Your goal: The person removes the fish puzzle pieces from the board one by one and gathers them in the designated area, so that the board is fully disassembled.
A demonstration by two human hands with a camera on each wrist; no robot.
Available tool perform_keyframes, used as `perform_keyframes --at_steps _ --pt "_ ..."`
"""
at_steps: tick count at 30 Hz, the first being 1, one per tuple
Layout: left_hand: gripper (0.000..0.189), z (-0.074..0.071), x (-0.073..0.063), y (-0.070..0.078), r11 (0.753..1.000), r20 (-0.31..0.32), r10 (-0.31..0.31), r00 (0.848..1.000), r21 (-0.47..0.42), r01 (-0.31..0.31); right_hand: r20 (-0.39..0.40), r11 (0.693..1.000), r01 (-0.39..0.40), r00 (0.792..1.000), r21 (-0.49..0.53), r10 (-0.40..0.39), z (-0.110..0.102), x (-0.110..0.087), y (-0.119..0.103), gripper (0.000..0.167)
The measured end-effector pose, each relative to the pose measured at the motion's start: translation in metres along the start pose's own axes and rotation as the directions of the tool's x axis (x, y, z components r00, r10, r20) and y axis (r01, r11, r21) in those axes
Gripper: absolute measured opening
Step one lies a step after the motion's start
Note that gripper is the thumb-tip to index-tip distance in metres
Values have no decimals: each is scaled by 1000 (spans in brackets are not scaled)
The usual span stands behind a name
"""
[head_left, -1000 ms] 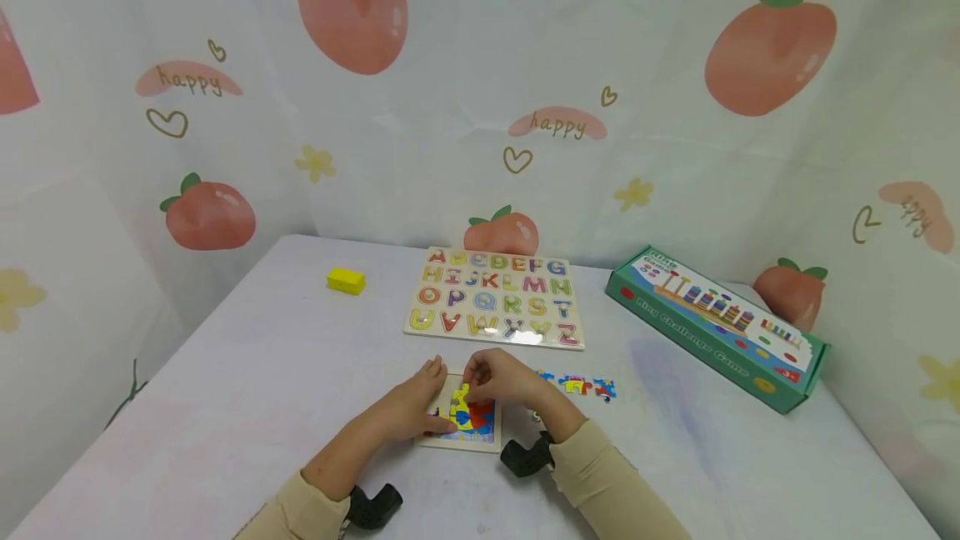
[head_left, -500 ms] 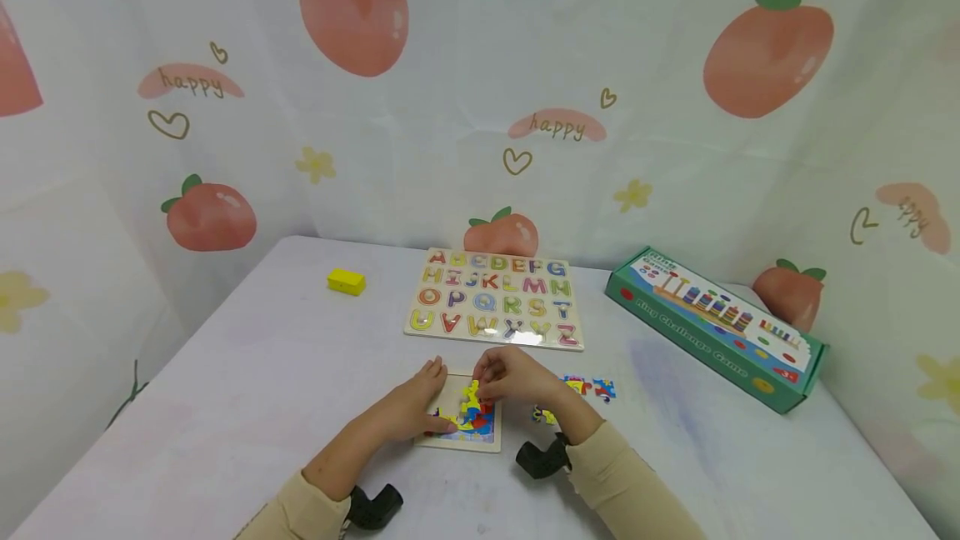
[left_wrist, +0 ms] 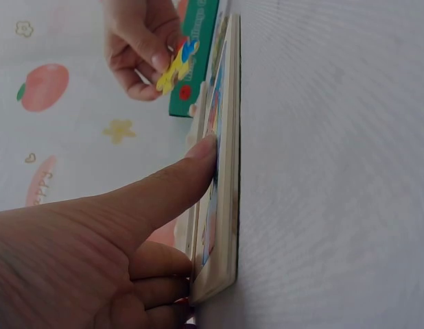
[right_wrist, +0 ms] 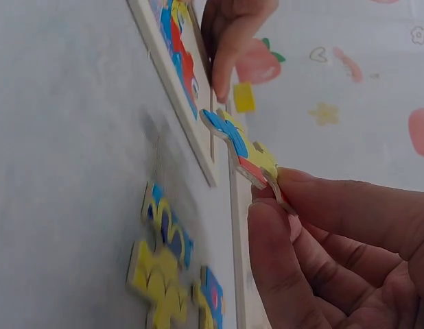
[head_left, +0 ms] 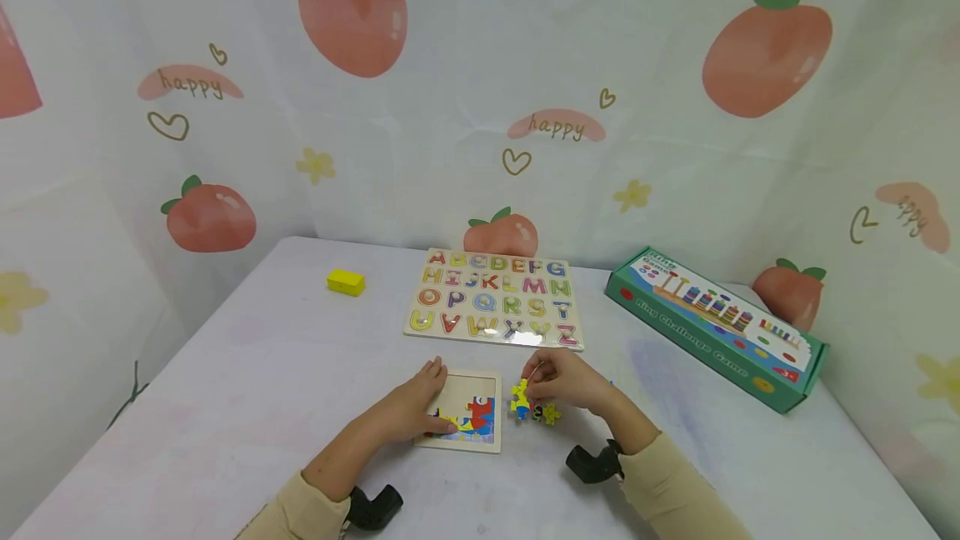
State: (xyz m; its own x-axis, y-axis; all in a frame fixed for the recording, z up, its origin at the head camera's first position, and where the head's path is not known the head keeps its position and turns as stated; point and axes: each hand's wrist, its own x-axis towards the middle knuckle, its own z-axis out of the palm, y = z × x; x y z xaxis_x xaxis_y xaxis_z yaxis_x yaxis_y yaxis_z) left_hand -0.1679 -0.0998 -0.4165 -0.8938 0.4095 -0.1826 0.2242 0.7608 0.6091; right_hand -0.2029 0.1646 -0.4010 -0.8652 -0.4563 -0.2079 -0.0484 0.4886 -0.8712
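The right hand (head_left: 570, 379) pinches a yellow-and-blue puzzle piece (head_left: 520, 401) just beside the wooden tray (head_left: 459, 397) (partly filled), on its side toward the right edge of the bench (head_left: 225, 407); the left hand (head_left: 408, 405), fingers fairly straight, touches the tray.

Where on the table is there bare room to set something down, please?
Free tabletop lies between the yellow block and left hand, and between the green box and right sleeve. Crowded: around the puzzle tray, loose pieces and right hand.
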Motion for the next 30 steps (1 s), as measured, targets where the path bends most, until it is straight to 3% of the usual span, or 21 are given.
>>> perform_keyframes --at_steps 17,30 --pt "87 -1 -2 1 1000 -1 -14 1000 -22 14 -18 999 -41 999 -18 40 -34 -34 31 28" --pt "88 0 -1 -1 1000 -2 -18 1000 -24 17 -53 996 -84 995 -23 83 -39 -46 41 29"
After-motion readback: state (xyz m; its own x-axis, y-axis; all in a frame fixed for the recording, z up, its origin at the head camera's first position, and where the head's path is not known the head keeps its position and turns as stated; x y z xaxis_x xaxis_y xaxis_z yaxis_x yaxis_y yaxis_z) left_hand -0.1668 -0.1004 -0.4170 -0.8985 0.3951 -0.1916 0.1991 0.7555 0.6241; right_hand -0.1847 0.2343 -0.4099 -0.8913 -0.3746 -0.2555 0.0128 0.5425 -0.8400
